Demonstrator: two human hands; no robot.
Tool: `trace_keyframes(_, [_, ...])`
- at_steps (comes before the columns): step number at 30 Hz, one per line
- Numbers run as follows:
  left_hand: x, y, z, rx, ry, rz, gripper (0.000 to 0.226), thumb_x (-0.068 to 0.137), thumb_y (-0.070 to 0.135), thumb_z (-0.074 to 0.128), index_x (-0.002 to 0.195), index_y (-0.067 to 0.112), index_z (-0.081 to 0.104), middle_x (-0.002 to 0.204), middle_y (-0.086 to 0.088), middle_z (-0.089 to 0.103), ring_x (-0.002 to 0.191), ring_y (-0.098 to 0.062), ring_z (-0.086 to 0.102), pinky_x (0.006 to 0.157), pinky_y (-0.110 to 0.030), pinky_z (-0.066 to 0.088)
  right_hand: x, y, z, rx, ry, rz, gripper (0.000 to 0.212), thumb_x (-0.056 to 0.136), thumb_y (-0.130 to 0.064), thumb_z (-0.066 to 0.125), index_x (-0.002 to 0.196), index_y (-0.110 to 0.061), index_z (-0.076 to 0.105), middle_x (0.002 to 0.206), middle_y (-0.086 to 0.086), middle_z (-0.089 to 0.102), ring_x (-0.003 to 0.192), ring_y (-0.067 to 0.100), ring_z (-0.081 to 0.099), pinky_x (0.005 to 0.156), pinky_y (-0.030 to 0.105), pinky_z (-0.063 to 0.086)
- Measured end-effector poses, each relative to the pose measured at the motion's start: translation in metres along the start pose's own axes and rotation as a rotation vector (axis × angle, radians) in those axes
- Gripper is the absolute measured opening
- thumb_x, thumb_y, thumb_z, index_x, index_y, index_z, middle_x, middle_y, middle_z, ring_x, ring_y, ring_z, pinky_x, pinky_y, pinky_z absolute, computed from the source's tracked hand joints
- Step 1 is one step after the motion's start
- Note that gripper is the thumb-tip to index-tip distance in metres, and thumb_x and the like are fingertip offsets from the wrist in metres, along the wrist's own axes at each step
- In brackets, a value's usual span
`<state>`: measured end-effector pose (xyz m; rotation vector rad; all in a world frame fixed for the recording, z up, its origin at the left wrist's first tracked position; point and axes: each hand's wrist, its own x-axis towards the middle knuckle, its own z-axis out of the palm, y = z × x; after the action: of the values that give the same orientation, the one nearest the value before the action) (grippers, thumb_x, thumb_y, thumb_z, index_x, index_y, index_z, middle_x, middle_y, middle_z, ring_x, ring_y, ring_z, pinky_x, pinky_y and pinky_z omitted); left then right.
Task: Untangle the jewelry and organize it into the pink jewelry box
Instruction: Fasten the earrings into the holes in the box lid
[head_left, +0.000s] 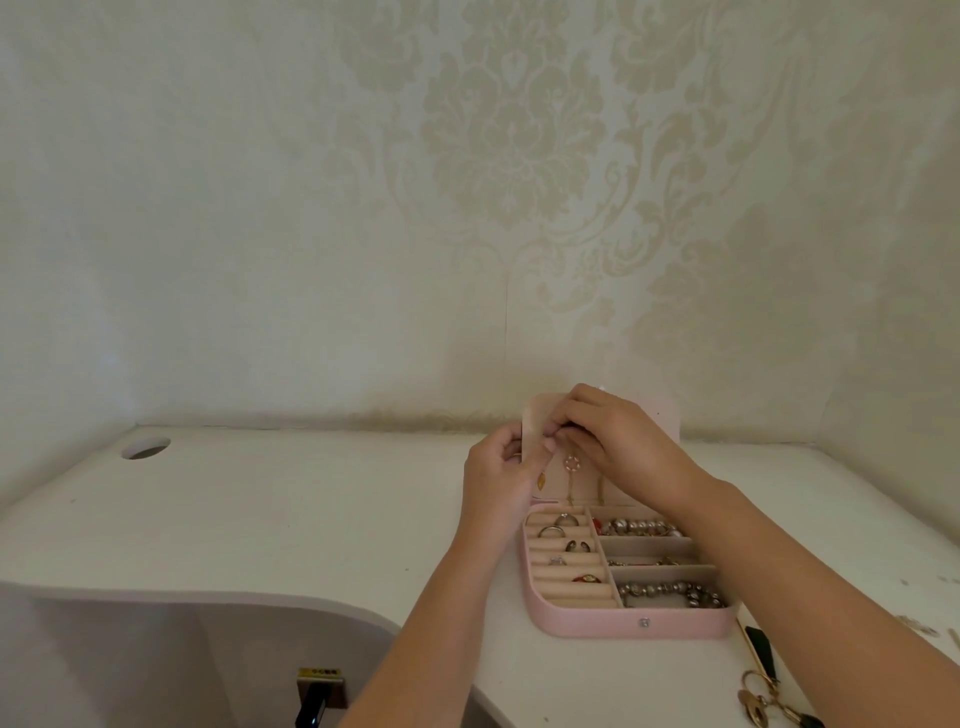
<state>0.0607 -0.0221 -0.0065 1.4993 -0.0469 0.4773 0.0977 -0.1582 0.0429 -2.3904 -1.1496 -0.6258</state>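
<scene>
The pink jewelry box (623, 623) stands open on the white desk, its lid (667, 415) upright against the wall. Several rings (563, 519) sit in the roll slots on the left. Bead bracelets (641, 527) fill the right compartments, another bracelet (670, 592) at the front. My left hand (498, 478) pinches a beige flap (537, 421) at the lid. My right hand (613, 436) pinches something small beside the flap, near the top of hanging necklaces. A ring pendant (571, 462) and a gold leaf pendant (543, 480) hang below my fingers.
Loose gold jewelry and a black tassel (761, 696) lie on the desk right of the box. A round cable hole (146, 448) is at the desk's far left. The desk's curved cut-out edge (291, 603) lies front left, a black object (311, 701) below it.
</scene>
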Motion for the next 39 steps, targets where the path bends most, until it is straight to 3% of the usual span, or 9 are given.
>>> trace_keyframes(3, [0.001, 0.0, 0.0, -0.039, -0.01, -0.02, 0.01, 0.084, 0.009, 0.068, 0.087, 0.018, 0.069, 0.082, -0.002, 0.073, 0.077, -0.014, 0.069, 0.07, -0.029, 0.054, -0.002, 0.003, 0.004, 0.012, 0.03, 0.006, 0.011, 0.087, -0.002, 0.059, 0.09, -0.008, 0.067, 0.089, -0.005, 0.054, 0.075, 0.01, 0.051, 0.066, 0.011, 0.037])
trace_keyframes(7, [0.001, -0.002, -0.001, -0.059, -0.025, -0.027, 0.011, 0.083, 0.008, 0.069, 0.091, 0.016, 0.069, 0.086, -0.005, 0.073, 0.08, -0.016, 0.07, 0.073, -0.03, 0.056, -0.005, 0.005, 0.005, 0.063, 0.073, 0.01, 0.012, 0.086, 0.0, 0.06, 0.09, -0.009, 0.068, 0.088, -0.005, 0.055, 0.074, -0.001, 0.048, 0.07, 0.004, 0.036])
trace_keyframes(11, [0.002, -0.002, -0.001, -0.081, -0.031, -0.022, 0.012, 0.083, 0.006, 0.069, 0.094, 0.011, 0.07, 0.087, -0.01, 0.074, 0.081, -0.02, 0.069, 0.076, -0.038, 0.055, -0.006, 0.005, 0.007, 0.053, 0.093, 0.015, 0.011, 0.085, -0.001, 0.062, 0.088, -0.01, 0.067, 0.086, -0.009, 0.052, 0.07, 0.001, 0.046, 0.069, 0.004, 0.035])
trace_keyframes(15, [0.002, -0.003, -0.001, -0.071, -0.035, -0.009, 0.012, 0.084, 0.004, 0.067, 0.091, 0.013, 0.07, 0.086, -0.011, 0.073, 0.081, -0.021, 0.069, 0.077, -0.041, 0.055, -0.005, 0.001, 0.006, 0.047, 0.075, 0.035, 0.012, 0.084, 0.0, 0.063, 0.088, -0.01, 0.069, 0.086, -0.002, 0.062, 0.075, 0.006, 0.053, 0.071, 0.004, 0.037])
trace_keyframes(21, [0.003, -0.005, -0.002, -0.06, -0.032, 0.012, 0.014, 0.084, 0.003, 0.066, 0.086, 0.015, 0.071, 0.086, -0.014, 0.073, 0.08, -0.022, 0.069, 0.075, -0.044, 0.055, 0.003, -0.019, 0.01, 0.099, 0.087, 0.243, 0.014, 0.082, -0.003, 0.063, 0.088, -0.012, 0.072, 0.083, -0.007, 0.064, 0.075, 0.007, 0.056, 0.069, 0.007, 0.039])
trace_keyframes(27, [-0.001, 0.0, -0.005, -0.121, -0.088, 0.013, 0.018, 0.084, 0.001, 0.066, 0.088, 0.018, 0.072, 0.076, 0.0, 0.074, 0.074, -0.012, 0.07, 0.065, -0.025, 0.056, 0.004, -0.02, 0.004, 0.103, 0.082, 0.382, 0.001, 0.081, -0.014, 0.07, 0.081, -0.015, 0.071, 0.072, -0.009, 0.06, 0.067, 0.006, 0.053, 0.059, 0.009, 0.039])
trace_keyframes(31, [-0.001, 0.002, -0.005, -0.143, -0.087, 0.0, 0.018, 0.084, 0.002, 0.066, 0.094, 0.017, 0.071, 0.079, 0.002, 0.075, 0.076, -0.011, 0.071, 0.061, -0.022, 0.055, 0.005, -0.021, 0.001, 0.058, 0.038, 0.425, 0.011, 0.082, -0.022, 0.069, 0.072, -0.02, 0.07, 0.067, -0.014, 0.051, 0.063, 0.001, 0.047, 0.056, 0.01, 0.034])
trace_keyframes(39, [-0.002, 0.004, -0.004, -0.167, -0.094, -0.003, 0.02, 0.08, 0.002, 0.071, 0.091, 0.019, 0.07, 0.079, 0.003, 0.075, 0.075, -0.009, 0.071, 0.061, -0.018, 0.052, 0.006, -0.023, 0.005, 0.182, 0.05, 0.548, 0.014, 0.077, -0.017, 0.067, 0.063, -0.019, 0.067, 0.067, -0.005, 0.067, 0.06, 0.003, 0.055, 0.056, 0.015, 0.041])
